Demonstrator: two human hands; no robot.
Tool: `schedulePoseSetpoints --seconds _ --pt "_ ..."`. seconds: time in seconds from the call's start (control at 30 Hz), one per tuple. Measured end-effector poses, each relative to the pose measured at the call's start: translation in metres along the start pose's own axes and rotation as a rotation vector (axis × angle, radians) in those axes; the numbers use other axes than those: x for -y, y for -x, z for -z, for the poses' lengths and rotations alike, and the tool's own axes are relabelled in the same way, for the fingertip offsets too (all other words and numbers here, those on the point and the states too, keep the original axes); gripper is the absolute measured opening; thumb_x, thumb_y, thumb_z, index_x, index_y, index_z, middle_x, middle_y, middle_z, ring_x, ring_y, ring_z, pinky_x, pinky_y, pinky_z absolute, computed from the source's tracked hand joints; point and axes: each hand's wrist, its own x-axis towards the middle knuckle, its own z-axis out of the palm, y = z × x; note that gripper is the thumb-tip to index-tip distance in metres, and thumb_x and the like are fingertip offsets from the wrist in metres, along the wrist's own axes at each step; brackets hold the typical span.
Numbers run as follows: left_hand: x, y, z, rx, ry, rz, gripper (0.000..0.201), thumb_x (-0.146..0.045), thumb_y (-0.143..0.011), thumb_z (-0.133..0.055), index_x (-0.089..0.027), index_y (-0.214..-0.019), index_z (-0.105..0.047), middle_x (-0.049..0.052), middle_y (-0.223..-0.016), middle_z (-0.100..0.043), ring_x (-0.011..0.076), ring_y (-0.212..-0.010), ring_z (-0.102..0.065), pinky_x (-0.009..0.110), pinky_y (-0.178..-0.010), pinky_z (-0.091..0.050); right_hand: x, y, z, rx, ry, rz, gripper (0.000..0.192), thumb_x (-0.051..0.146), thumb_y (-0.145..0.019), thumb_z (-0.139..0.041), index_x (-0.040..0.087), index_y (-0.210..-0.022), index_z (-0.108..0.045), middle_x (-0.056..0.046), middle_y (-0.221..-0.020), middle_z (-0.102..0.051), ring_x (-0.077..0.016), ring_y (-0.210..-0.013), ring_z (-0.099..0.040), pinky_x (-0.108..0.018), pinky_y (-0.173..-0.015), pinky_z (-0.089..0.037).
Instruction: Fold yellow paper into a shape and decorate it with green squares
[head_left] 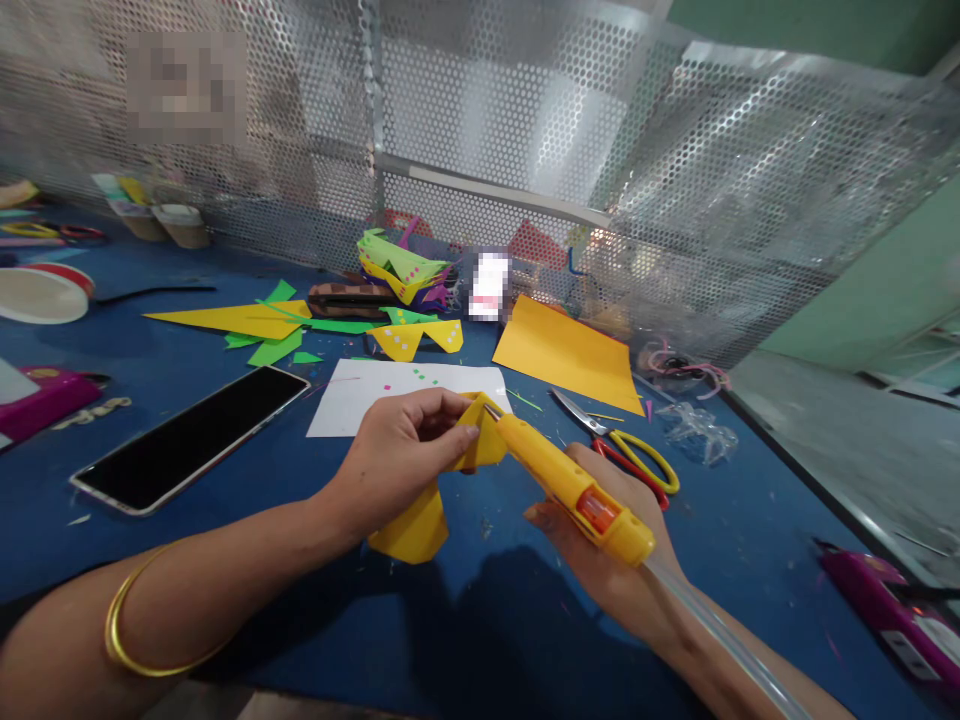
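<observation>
My left hand [401, 445] pinches a cut yellow paper piece [414, 528] between thumb and fingers, with one end folded up and the other hanging down. In my right hand [622, 580] is a yellow hot glue gun [555, 468], a clear glue stick [724, 635] trailing from its back. The metal nozzle points left and meets the upper edge of the yellow paper, or sits just in front of it. A white sheet [345, 405] with small green and pink paper bits lies behind my left hand. Scissors [600, 430] with red and yellow handles lie beyond my right hand.
A black-screened phone [195, 435] lies at left. Farther back are a dotted yellow paper mask [420, 338], a stack of masks [401, 265], green scraps [277, 348] and an orange-yellow sheet [574, 355]. A purple device [892, 610] sits at right. Perforated metal screening [495, 110] bounds the table.
</observation>
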Motion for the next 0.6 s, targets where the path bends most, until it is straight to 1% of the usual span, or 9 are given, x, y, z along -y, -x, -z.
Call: schedulePoseSetpoints --seconds 0.23,0.4,0.6 --pt "0.0027 -0.0012 0.0009 0.009 0.015 -0.011 0.021 -0.031 -0.073 -0.073 -0.015 -0.087 -0.070 0.002 -0.076 -0.071 0.0142 -0.064 -0.066 0.025 -0.063 -0.057 -0.0018 0.0006 -0.0014 0.005 -0.011 -0.011 0.029 0.040 -0.088 -0.062 0.023 -0.072 -0.044 0.005 -0.062 -0.046 -0.0103 -0.049 -0.043 -0.025 -0.047 -0.031" --pt "0.0026 -0.0007 0.0011 0.014 0.011 -0.010 0.020 -0.030 -0.076 -0.072 -0.014 -0.088 -0.070 0.001 -0.076 -0.071 0.0128 -0.065 -0.066 0.023 -0.064 -0.057 -0.0010 0.0005 -0.0011 0.001 -0.025 -0.037 0.035 0.046 -0.087 -0.062 0.023 -0.070 -0.042 0.006 -0.058 -0.045 -0.0104 -0.048 -0.042 -0.025 -0.045 -0.029" --pt "0.0034 -0.0001 0.0016 0.021 0.010 -0.002 0.021 -0.030 -0.076 -0.072 -0.013 -0.089 -0.070 0.002 -0.077 -0.071 0.0134 -0.066 -0.067 0.023 -0.065 -0.058 -0.0003 0.0002 -0.0009 0.003 -0.020 -0.015 0.035 0.048 -0.088 -0.061 0.023 -0.070 -0.042 0.006 -0.058 -0.045 -0.0101 -0.047 -0.041 -0.025 -0.044 -0.029"
